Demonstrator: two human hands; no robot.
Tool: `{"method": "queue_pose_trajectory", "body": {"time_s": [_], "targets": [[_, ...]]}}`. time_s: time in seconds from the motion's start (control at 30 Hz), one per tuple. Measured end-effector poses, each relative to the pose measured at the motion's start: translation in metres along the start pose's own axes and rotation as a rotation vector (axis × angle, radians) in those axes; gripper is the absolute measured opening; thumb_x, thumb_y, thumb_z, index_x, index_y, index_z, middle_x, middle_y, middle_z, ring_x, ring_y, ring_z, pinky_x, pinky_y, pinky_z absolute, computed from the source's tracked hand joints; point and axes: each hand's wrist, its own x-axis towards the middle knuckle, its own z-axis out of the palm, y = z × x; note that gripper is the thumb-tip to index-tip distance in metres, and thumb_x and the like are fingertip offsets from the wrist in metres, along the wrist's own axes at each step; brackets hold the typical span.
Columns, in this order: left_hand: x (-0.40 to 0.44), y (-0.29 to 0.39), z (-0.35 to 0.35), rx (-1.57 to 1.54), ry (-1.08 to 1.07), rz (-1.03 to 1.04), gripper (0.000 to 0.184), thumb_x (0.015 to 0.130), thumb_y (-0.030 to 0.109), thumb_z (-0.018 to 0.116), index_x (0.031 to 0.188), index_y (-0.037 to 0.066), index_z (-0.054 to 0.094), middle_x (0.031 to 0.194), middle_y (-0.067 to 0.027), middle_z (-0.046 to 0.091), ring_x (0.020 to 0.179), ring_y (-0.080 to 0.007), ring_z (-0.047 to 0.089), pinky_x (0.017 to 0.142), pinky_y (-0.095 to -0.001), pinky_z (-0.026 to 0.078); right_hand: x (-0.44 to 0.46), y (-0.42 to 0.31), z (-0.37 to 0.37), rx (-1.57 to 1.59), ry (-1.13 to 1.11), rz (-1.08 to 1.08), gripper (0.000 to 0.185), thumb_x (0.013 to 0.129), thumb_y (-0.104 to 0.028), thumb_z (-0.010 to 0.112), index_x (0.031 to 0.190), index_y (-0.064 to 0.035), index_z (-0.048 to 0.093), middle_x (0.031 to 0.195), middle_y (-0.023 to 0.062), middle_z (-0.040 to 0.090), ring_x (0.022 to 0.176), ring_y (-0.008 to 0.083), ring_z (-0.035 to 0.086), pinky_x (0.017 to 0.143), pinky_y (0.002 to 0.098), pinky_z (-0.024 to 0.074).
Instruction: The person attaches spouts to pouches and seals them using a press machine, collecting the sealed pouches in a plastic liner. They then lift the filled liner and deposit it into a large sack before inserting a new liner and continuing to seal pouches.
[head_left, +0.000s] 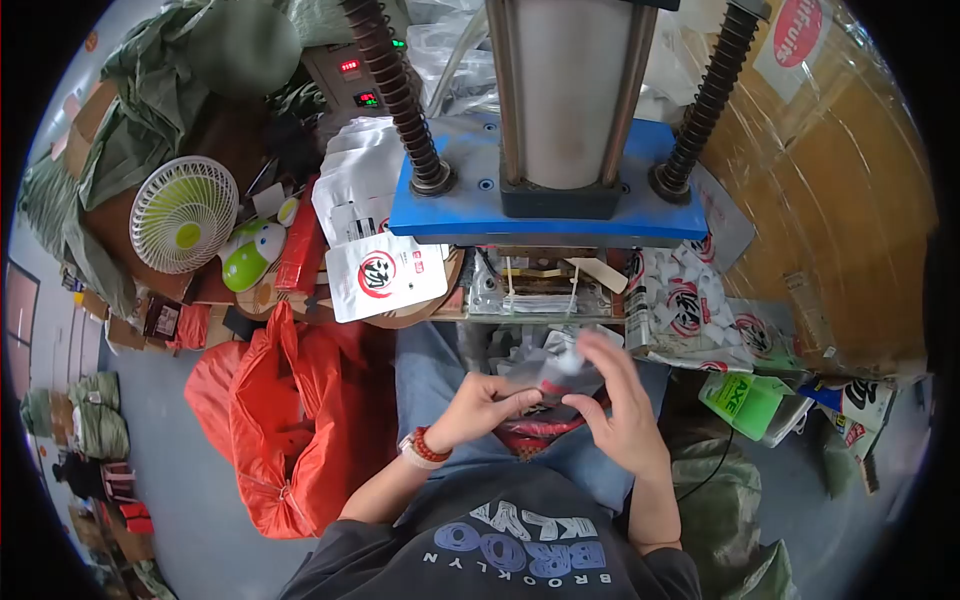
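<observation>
Over my lap, my left hand [478, 405] is closed, pinching the edge of a small grey plastic pouch [552, 382] with a red mark. The pouch is smeared by motion, and a whitish part shows at its upper right. My right hand [622, 415] is at the pouch's right side. Its thumb touches or nearly touches the pouch, while the blurred fingers stretch upward, apart from the thumb. Below both hands, red and dark packaging [535, 435] lies between my legs, partly covered by them.
Ahead stands a press with a blue plate [545, 190] and spring rods. White printed pouches [388, 275] lie left of it; more packaging [685, 305] lies right. A red bag [285, 430], a fan [185, 215] and a green container [745, 400] flank me. A large cardboard box [830, 200] stands right.
</observation>
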Motion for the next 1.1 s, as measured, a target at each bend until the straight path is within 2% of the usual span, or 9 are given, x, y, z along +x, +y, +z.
{"method": "queue_pose_trajectory", "body": {"time_s": [0.1, 0.23, 0.3, 0.5, 0.6, 0.83, 0.97, 1.03, 1.1], "targets": [[0.014, -0.003, 0.002, -0.215, 0.048, -0.284, 0.015, 0.09, 0.013, 0.067, 0.094, 0.0, 0.073, 0.082, -0.0033, 0.072, 0.072, -0.0012, 0.057, 0.059, -0.0197, 0.046, -0.013, -0.007, -0.028, -0.204, 0.193, -0.07, 0.052, 0.079, -0.008, 0.071, 0.125, 0.0037, 0.05, 0.129, 0.0202, 0.053, 0.122, 0.0323, 0.049, 0.106, 0.0407, 0.0346], [0.058, 0.005, -0.01, -0.705, 0.249, -0.329, 0.023, 0.093, 0.014, 0.061, 0.104, -0.006, 0.066, 0.092, -0.0075, 0.07, 0.074, -0.0102, 0.066, 0.064, -0.024, 0.053, -0.035, -0.013, -0.048, 0.05, 0.483, -0.188, 0.012, 0.093, -0.002, 0.049, 0.099, 0.0059, 0.055, 0.09, 0.0178, 0.063, 0.085, 0.0271, 0.061, 0.083, 0.0366, 0.0483], [0.074, 0.003, -0.015, -0.738, 0.234, -0.332, 0.022, 0.092, 0.012, 0.062, 0.103, -0.006, 0.066, 0.093, -0.0092, 0.07, 0.077, -0.0119, 0.067, 0.068, -0.0256, 0.054, -0.041, -0.007, -0.048, 0.004, 0.498, -0.141, 0.009, 0.086, 0.005, 0.056, 0.094, 0.0069, 0.06, 0.083, 0.0175, 0.065, 0.073, 0.0224, 0.061, 0.071, 0.0322, 0.0483], [0.08, -0.008, -0.011, -0.668, 0.359, -0.211, 0.018, 0.087, 0.004, 0.064, 0.103, -0.003, 0.066, 0.098, -0.0086, 0.069, 0.085, -0.0128, 0.066, 0.075, -0.026, 0.052, -0.079, 0.063, -0.03, -0.056, 0.108, 0.436, 0.018, 0.084, -0.002, 0.066, 0.1, 0.003, 0.062, 0.088, 0.0111, 0.065, 0.081, 0.0157, 0.063, 0.075, 0.0273, 0.0484], [0.079, -0.009, -0.015, -0.737, 0.281, -0.306, 0.02, 0.087, 0.006, 0.065, 0.105, -0.002, 0.066, 0.098, -0.0077, 0.069, 0.084, -0.0126, 0.066, 0.074, -0.0261, 0.052, -0.115, 0.146, -0.016, -0.392, 0.029, 0.526, 0.048, 0.075, -0.012, 0.073, 0.118, -0.0026, 0.056, 0.114, 0.0165, 0.059, 0.108, 0.0334, 0.054, 0.094, 0.0389, 0.043], [0.057, -0.001, -0.024, -0.102, 0.583, -0.128, 0.02, 0.09, 0.015, 0.066, 0.1, -0.001, 0.063, 0.082, 0.0024, 0.061, 0.068, -0.004, 0.05, 0.06, -0.0185, 0.038, -0.123, 0.205, 0.031, -0.809, 0.079, 0.373, 0.05, 0.072, -0.019, 0.077, 0.116, -0.0035, 0.058, 0.112, 0.0166, 0.06, 0.105, 0.0348, 0.056, 0.091, 0.0382, 0.0437], [0.0, 0.017, -0.009, 0.126, 0.919, 0.242, 0.008, 0.088, 0.005, 0.063, 0.091, -0.001, 0.058, 0.076, 0.0029, 0.053, 0.063, -0.0053, 0.044, 0.058, -0.0178, 0.035, -0.123, 0.132, -0.026, 0.001, 0.107, 0.483, 0.022, 0.078, -0.01, 0.075, 0.094, 0.001, 0.064, 0.09, 0.0115, 0.069, 0.085, 0.0214, 0.068, 0.077, 0.0282, 0.0502], [-0.034, 0.024, 0.002, 0.144, 0.62, 0.231, 0.01, 0.087, 0.004, 0.063, 0.094, -0.001, 0.059, 0.084, -0.002, 0.057, 0.067, -0.0074, 0.05, 0.059, -0.0187, 0.038, -0.141, 0.107, -0.049, 0.299, 0.273, 0.456, 0.018, 0.077, -0.003, 0.076, 0.089, 0.0031, 0.065, 0.084, 0.0061, 0.07, 0.079, 0.0086, 0.063, 0.071, 0.0242, 0.0502], [-0.038, 0.045, 0.017, 0.156, 0.212, 0.19, 0.02, 0.085, 0.004, 0.065, 0.104, -0.002, 0.061, 0.09, -0.006, 0.06, 0.073, -0.0102, 0.056, 0.063, -0.0203, 0.043, -0.142, 0.07, -0.068, 0.441, 0.318, 0.393, 0.02, 0.077, 0.004, 0.072, 0.095, 0.0037, 0.063, 0.088, 0.0094, 0.069, 0.085, 0.015, 0.065, 0.076, 0.0276, 0.0512]]}}
